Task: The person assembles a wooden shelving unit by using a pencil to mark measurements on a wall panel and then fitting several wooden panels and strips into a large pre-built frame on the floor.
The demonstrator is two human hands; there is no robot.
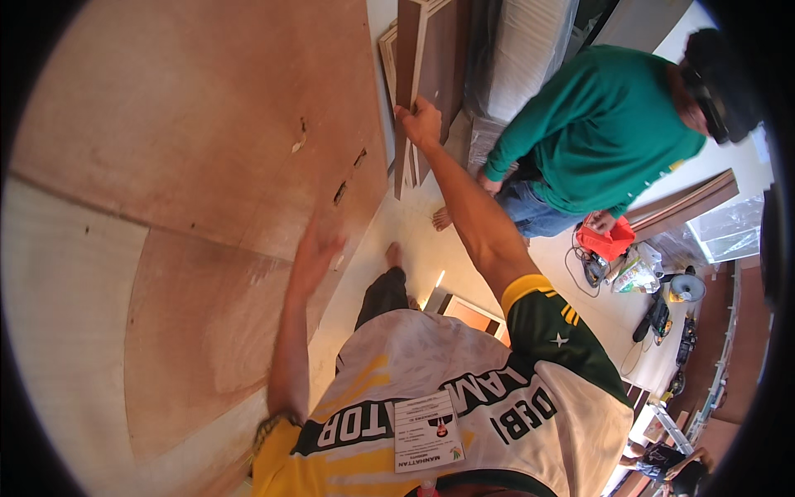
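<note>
Pale floor (571, 319), bearing a corded tool (594, 272), white plastic bag (638, 275), round grey spool (686, 287), black tools (657, 319)

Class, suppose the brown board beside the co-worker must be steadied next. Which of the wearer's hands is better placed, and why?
Probably the right hand: it grips the edge of the brown board. The left hand, blurred, is apart from that board, at the large wooden panel.
</note>
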